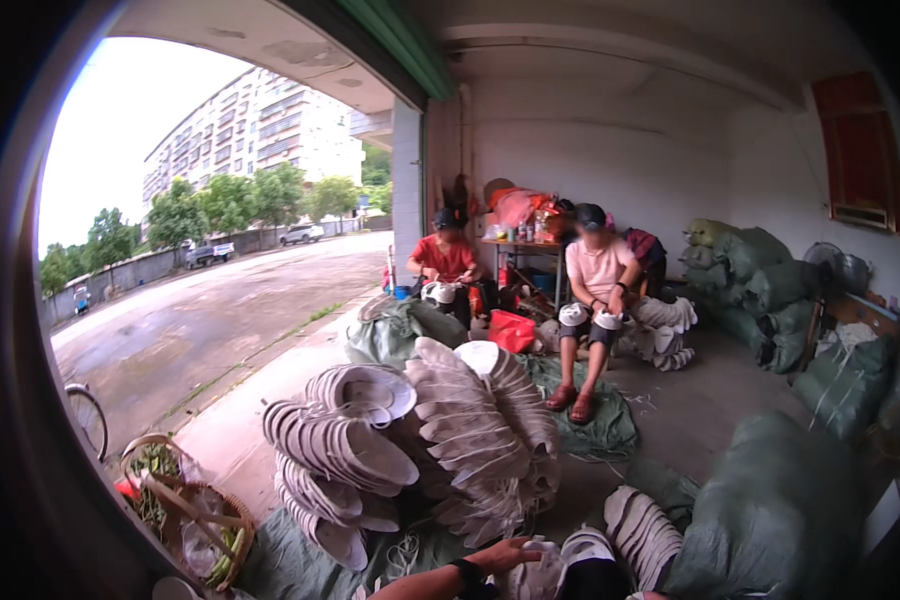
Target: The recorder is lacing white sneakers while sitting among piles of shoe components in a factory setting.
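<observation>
My left hand (511, 556), with a black band at the wrist, reaches in from the lower edge. Its fingers lie over the edge of a white shoe upper (538, 574) and grip it; the thumb side is hard to make out. Just right of that, another white shoe upper (587, 545) sits over something dark, perhaps my knee. Only a sliver of my right hand (652, 596) shows at the bottom edge, its fingers hidden. Beside it leans a nested row of white shoe uppers (642, 530). Tall stacks of similar uppers (345, 440) (475, 430) rise in front of me.
A green woven sack (770, 510) bulges at near right. Left stands a wicker basket (235, 522) with greens. Two people sit ahead, one in red (444, 258), one in pink (598, 268), near a cluttered table (520, 243). More sacks (760, 265) and a fan (823, 258) line the right.
</observation>
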Available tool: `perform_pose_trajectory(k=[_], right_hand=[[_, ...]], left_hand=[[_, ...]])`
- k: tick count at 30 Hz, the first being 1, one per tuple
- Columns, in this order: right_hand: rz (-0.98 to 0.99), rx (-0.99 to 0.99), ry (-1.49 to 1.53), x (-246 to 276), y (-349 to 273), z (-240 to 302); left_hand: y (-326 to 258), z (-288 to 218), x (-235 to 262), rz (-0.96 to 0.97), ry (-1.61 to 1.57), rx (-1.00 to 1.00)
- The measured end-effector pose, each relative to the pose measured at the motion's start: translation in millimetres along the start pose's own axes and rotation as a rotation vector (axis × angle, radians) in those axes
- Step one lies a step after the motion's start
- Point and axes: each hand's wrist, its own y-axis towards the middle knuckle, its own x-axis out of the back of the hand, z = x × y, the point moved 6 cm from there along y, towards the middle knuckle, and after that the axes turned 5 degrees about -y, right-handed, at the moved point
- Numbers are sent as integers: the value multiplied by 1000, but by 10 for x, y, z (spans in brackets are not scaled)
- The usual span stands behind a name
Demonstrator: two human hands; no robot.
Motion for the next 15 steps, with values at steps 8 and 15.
perform_pose_trajectory(k=[8, 15], right_hand=[[116, 122, -3, -73, 47, 746], [407, 334, -252, -232, -73, 1507]], left_hand=[[-224, 36, 82, -109, -119, 148], [-581, -880, 188, -447, 69, -279]])
